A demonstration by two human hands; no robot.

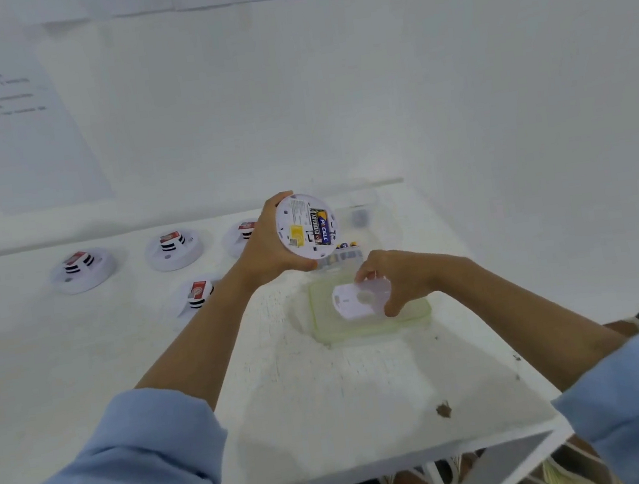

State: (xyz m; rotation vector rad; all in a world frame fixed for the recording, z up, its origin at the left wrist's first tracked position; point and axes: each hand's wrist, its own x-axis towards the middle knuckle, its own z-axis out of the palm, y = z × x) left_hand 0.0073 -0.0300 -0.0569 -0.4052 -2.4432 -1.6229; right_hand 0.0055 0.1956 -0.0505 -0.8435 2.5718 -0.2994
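Note:
My left hand (265,245) grips a round white smoke detector (303,225), held up above the table with its back facing me. Two batteries (320,226) sit side by side in its open compartment, next to a yellow label. My right hand (400,278) pinches a round white cover plate (360,300) by its edge, just above a pale green square container (361,327) on the white table (331,402).
Several white smoke detectors with red labels (81,269) (174,249) (197,294) lie on the table's left part. Loose batteries (345,245) lie behind the container. A clear cup (362,205) stands at the back. The table's front edge and right corner are near me.

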